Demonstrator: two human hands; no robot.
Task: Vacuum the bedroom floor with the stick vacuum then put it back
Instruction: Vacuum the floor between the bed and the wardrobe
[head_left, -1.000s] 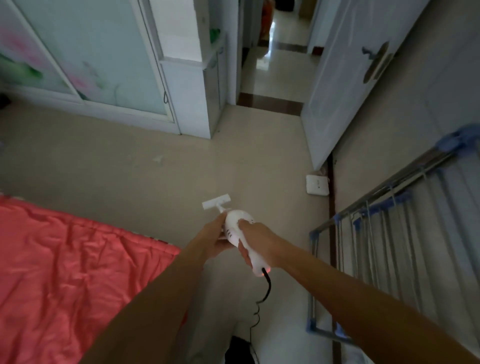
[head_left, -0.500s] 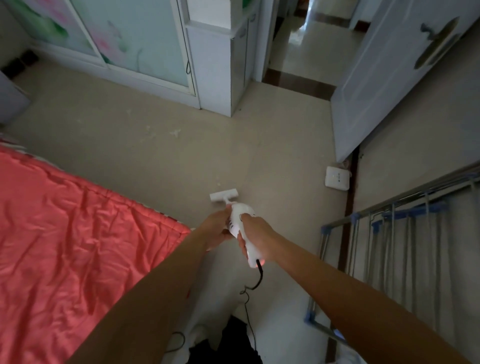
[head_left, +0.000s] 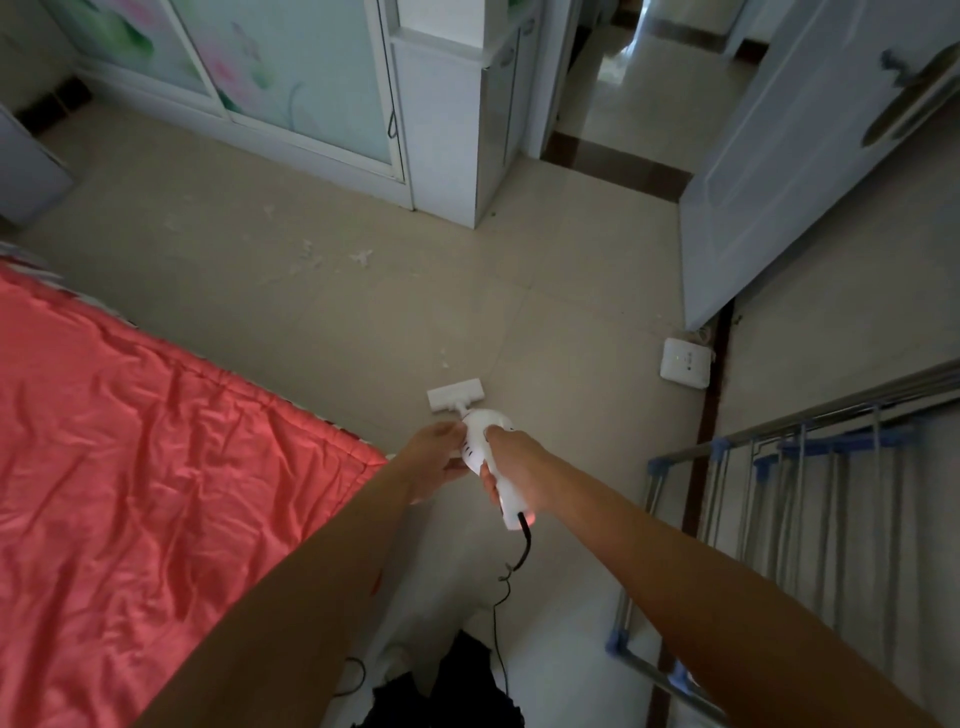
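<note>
I hold a white stick vacuum out in front of me, seen from above along its length. Its flat white floor head rests on the beige tiled floor. My right hand is wrapped around the handle, where a small red light glows at the rear end. My left hand grips the left side of the rounded body. A black cord trails from the handle's end down toward my feet. Bits of white debris lie on the tiles ahead of the head.
A bed with a red quilt fills the left. A metal drying rack stands on the right. A white wardrobe with painted glass doors is ahead. The open door leads to a hallway, with a small white box below it.
The view has tilted down and swung left, showing more bed and floor. The vacuum head has moved a little forward over the tiles; both hands keep their grip.
</note>
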